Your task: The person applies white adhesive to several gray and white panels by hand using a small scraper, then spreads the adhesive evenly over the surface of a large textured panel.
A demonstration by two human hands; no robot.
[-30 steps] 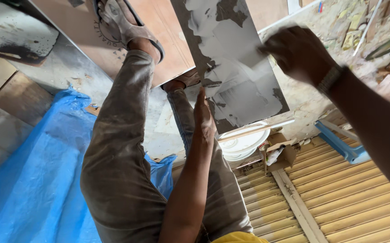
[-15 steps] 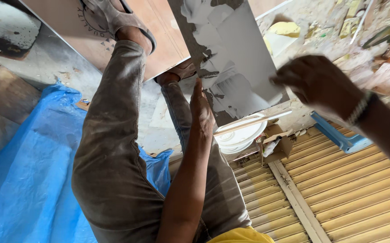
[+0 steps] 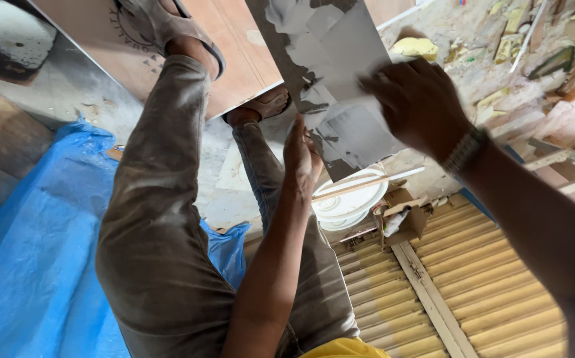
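A small open cardboard box (image 3: 403, 222) lies beside the white bucket (image 3: 347, 202).

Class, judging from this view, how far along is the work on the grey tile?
Done: parts of the tile look pale and smooth. In hand: the left hand steadies its lower edge while the right hand presses on its face. Left: dark patches show across it.
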